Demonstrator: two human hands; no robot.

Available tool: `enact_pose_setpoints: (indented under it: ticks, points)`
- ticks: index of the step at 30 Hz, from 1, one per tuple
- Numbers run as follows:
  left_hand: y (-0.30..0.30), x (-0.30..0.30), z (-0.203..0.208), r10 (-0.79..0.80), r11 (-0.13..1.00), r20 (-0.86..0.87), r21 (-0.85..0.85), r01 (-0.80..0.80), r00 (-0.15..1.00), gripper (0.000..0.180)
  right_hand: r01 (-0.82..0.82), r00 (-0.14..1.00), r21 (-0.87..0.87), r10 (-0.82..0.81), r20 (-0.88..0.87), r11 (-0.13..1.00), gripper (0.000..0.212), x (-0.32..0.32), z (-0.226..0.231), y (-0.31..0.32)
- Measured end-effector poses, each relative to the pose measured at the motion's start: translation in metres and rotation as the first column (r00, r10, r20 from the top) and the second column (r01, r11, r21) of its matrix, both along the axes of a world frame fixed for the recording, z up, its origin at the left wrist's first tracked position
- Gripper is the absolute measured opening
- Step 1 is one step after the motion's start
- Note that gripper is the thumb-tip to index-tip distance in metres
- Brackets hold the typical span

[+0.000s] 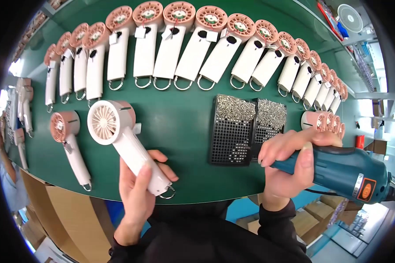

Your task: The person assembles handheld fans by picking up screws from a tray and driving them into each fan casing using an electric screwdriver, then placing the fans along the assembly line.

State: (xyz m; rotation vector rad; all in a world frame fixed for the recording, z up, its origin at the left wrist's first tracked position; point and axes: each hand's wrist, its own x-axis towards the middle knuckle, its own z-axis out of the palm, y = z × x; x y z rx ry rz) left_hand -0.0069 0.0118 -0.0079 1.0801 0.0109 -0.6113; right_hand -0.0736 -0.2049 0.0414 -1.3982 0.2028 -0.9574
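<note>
My left hand (138, 188) is closed round the white handle of a handheld fan (134, 149), held tilted above the green table with its round grille toward the upper left. A wire loop hangs from the handle's lower end. My right hand (289, 168) grips a teal electric screwdriver (342, 171), its nose pointing left beside a black perforated screw tray (215, 153). Piles of small screws lie at the tray's far end, and several stand in its holes. The screwdriver's tip is hard to make out. Left of my held fan lies another fan (72, 149) with an open pink head.
A long curved row of fans (164, 57) with open pink heads spans the table's (180, 114) far side. More pink fan heads (320, 120) sit behind the screwdriver. Cardboard boxes (66, 210) stand below the near edge. Another person's arm (6, 162) shows at far left.
</note>
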Motion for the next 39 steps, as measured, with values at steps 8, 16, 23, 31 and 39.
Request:
enact_pose_setpoints:
  ticks: [8,16,23,31,39]
  points:
    - [-0.032,-0.015,-0.007,0.007,1.000,-0.112,-0.009,-0.008,0.994,0.043,-0.019,0.999,-0.018,0.018,-0.050,1.000,0.031,-0.005,-0.011,-0.003]
    - [-0.046,-0.009,-0.015,-0.066,0.997,-0.150,-0.050,0.059,0.986,0.052,-0.087,0.993,-0.091,0.079,-0.085,0.992,0.028,-0.003,-0.016,-0.002]
    - [-0.051,-0.006,-0.018,-0.092,0.995,-0.072,-0.042,0.089,0.993,0.048,-0.036,0.996,-0.032,0.039,0.084,0.999,0.021,-0.008,-0.008,0.000]
    - [-0.048,-0.006,-0.021,-0.116,0.988,-0.082,-0.112,0.107,0.990,0.047,-0.122,0.942,-0.091,0.144,0.303,0.988,0.029,0.014,0.001,0.047]
    - [-0.047,-0.005,-0.022,-0.118,0.985,-0.102,-0.135,0.104,0.988,0.046,-0.176,0.947,-0.100,0.196,0.254,0.979,0.030,0.017,-0.009,0.057]
